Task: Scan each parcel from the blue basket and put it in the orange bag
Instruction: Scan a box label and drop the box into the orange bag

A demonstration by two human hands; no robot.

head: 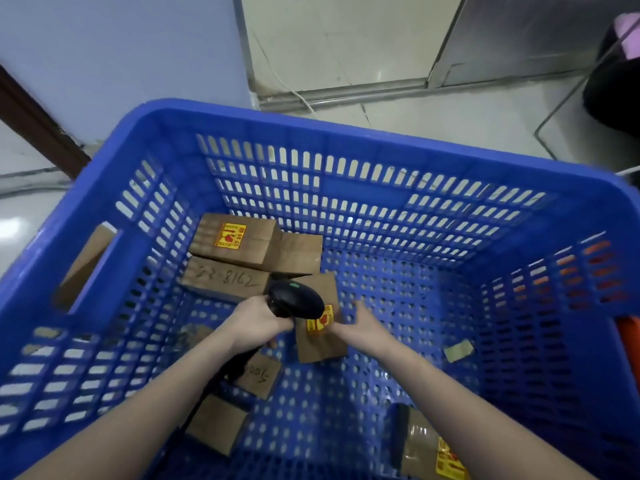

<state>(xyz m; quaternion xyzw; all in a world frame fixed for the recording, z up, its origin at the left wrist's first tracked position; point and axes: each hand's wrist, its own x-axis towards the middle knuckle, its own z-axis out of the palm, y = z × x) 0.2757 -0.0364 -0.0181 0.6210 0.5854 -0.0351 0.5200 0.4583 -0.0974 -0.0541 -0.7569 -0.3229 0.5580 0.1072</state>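
Both my hands are down inside the blue basket [346, 126], which sits on a pale tiled floor [433, 116].

Left hand [258, 323]: my fingers are curled tight around the grip of a black handheld barcode scanner [296, 301]. The scanner head points forward and to the right, over the near top face of the parcel I am working on. Its black cable [221, 375] runs back under my left forearm.

Right hand [360, 329]: my fingers are spread and only loosely bent, resting against the right edge of a brown cardboard parcel [322, 344]. The frame is blurred here, so I cannot tell whether the fingers close around the edge or merely touch it. This parcel carries a yellow and red sticker [320, 320] on top, partly covered by the scanner head, and lies on the basket floor near the middle.

Other parcels in the basket:
- a box with a yellow sticker [239, 237] against the far wall
- a box with handwritten numbers [225, 278] just in front of it
- two small boxes [218, 424] under my left forearm
- a taped parcel [426, 448] at the near right corner

A strip of orange [630, 344] shows outside the basket's right wall; I cannot tell what it belongs to
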